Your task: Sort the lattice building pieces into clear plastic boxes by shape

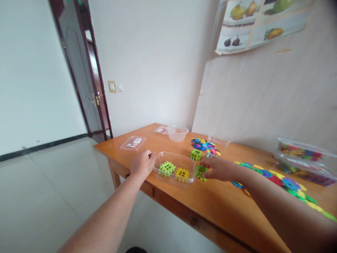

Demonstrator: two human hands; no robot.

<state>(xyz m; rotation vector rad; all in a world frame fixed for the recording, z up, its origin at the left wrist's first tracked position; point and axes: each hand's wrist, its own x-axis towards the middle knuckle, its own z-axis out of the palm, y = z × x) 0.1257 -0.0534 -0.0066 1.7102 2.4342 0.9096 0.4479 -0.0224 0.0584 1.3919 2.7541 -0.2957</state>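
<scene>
The right hand point(216, 168) has parted fingers around a green lattice block point(200, 172), grip impossible to tell, and a loose hold could drop it against the clear tray point(182, 160) beside the left hand's point(142, 163) curled fingers, pinch unclear.

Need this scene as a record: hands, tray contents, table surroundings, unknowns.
left_hand: left hand, at clear tray, left end
right_hand: right hand, at green block, right of tray
tray_contents: green piece, yellow piece
table_far: round tub, colored discs
table_right: filled containers
unknown: whether either hand grips
</scene>
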